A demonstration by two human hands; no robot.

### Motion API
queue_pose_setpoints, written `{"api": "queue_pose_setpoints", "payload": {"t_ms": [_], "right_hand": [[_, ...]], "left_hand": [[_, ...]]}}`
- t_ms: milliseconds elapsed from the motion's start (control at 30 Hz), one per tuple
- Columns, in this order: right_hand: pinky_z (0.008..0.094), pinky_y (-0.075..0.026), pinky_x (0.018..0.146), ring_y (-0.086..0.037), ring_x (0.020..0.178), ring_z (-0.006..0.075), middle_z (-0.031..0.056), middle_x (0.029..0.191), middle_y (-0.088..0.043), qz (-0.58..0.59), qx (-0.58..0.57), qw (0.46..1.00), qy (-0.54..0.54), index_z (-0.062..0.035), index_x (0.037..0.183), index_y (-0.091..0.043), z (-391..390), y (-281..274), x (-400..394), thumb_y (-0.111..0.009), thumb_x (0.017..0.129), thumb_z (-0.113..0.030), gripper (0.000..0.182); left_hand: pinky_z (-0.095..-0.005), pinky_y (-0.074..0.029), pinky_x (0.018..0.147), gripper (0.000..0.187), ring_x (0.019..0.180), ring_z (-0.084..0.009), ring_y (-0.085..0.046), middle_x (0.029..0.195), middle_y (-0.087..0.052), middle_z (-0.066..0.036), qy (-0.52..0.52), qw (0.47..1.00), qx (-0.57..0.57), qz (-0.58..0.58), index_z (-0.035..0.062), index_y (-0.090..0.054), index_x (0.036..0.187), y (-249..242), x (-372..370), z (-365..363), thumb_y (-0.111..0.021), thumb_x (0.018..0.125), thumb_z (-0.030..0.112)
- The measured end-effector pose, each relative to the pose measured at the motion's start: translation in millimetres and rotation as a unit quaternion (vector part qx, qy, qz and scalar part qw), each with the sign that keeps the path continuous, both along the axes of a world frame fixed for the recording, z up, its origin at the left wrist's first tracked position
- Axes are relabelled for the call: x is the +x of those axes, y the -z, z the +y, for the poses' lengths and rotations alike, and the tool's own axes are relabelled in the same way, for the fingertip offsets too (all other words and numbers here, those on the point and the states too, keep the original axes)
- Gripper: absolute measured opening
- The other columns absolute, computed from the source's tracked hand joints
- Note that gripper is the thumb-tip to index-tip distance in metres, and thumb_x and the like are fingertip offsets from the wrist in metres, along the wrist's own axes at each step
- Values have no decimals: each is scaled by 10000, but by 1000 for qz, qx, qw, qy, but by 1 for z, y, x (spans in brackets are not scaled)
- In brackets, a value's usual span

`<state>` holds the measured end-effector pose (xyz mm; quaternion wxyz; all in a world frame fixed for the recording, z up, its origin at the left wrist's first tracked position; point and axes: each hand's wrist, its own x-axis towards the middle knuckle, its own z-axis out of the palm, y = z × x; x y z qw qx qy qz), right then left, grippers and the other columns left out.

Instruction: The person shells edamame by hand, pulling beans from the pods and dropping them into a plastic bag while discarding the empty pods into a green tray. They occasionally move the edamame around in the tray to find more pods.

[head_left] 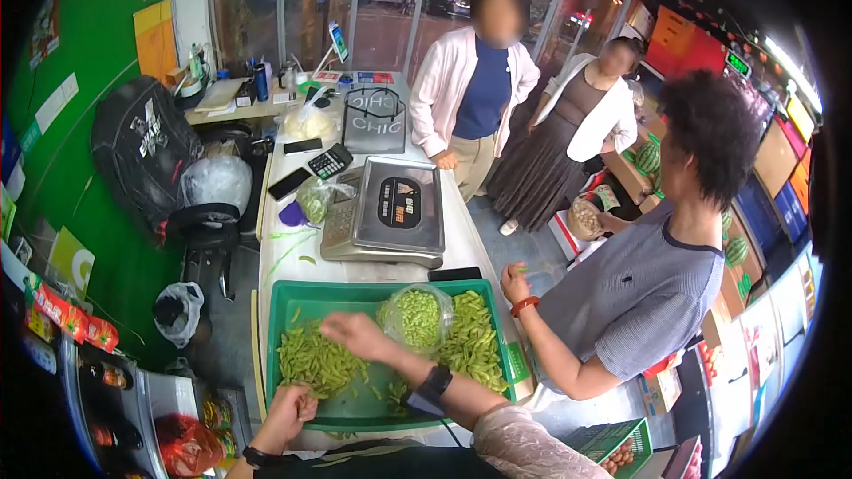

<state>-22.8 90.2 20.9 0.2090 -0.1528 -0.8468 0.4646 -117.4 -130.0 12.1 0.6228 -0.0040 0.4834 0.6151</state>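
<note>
1. The green tray (293, 297) was set on the white tabletop (461, 239), with green pods (315, 359) heaped in its left part and more on its right.
2. The right hand (355, 334) was stretched over the tray's middle, fingers loosely spread and released, nothing gripped; the pods lay just below and to its left.
3. A clear bag (417, 318) of pods stood just beside that hand, to its right.
4. The left hand (288, 412) was curled at the tray's near rim, seemingly clenched on a few pods, though the grip's contents were hard to make out.
5. A scale (395, 213) stood beyond the tray.
6. Another person's hand (515, 284) was held near the tray's far right corner.
7. Both forearms were cut off by the bottom edge.
</note>
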Motion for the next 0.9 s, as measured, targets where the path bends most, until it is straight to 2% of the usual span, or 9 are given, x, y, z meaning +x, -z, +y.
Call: {"api": "queue_pose_setpoints", "payload": {"t_ms": [133,233,400,533,733,800,833,867,900], "right_hand": [[423,-476,603,-608,686,359,180,757,-612,-58,11,985,-164,-53,974,-583,-58,6,26,-543,903,-360,317],[475,-462,569,-599,677,396,201,711,-605,-95,64,989,-94,-61,1014,-514,-77,-3,48,-507,919,-324,280],[476,-448,509,-588,602,397,190,627,-583,-79,84,992,-49,-45,966,-506,-76,7,88,-507,921,-307,266],[481,-433,456,-567,531,400,183,563,-557,-73,83,994,1,-33,947,-491,-77,31,111,-503,929,-296,264],[486,-439,494,-561,557,411,211,623,-568,-55,8,998,41,-14,1034,-470,-99,53,136,-414,968,-278,278],[496,-441,478,-568,553,415,222,639,-566,-85,67,991,73,-51,988,-476,-98,66,137,-452,954,-287,240],[487,-442,487,-562,562,416,221,644,-562,-89,71,990,79,-54,978,-481,-96,66,137,-458,951,-284,232],[477,-442,495,-557,572,417,220,648,-557,-94,71,989,85,-58,968,-486,-100,60,139,-463,949,-281,225],[440,-422,482,-543,560,354,188,697,-557,-90,129,985,72,-69,1108,-494,-104,49,141,-490,886,-228,273]], "left_hand": [[-253,-233,398,253,428,-103,-319,542,-397,-31,24,998,12,64,54,-451,659,-5,5,7,-480,886,162],[-235,-224,413,228,458,-78,-329,573,-417,-13,64,992,2,112,41,-490,687,-11,14,16,-495,895,134],[-232,-233,425,234,481,-75,-340,591,-419,0,78,993,-7,90,42,-488,694,-2,37,32,-492,908,135],[-230,-237,439,230,497,-82,-321,607,-401,3,163,978,23,127,34,-492,730,5,53,46,-441,929,138],[-243,-251,442,249,494,-97,-332,604,-414,-11,210,973,-3,93,25,-491,715,-7,72,54,-458,926,154],[-219,-266,464,297,523,-67,-348,609,-412,31,288,950,16,118,49,-517,734,-13,68,50,-463,950,246],[-247,-270,441,300,493,-87,-355,587,-412,4,307,949,9,74,45,-497,696,1,63,52,-450,935,221],[-247,-270,441,300,493,-87,-355,587,-412,4,306,947,30,88,45,-497,696,-18,62,55,-450,935,221],[-231,-272,470,284,523,-75,-340,606,-393,22,301,944,57,124,58,-503,733,-49,70,44,-416,956,211]]}}
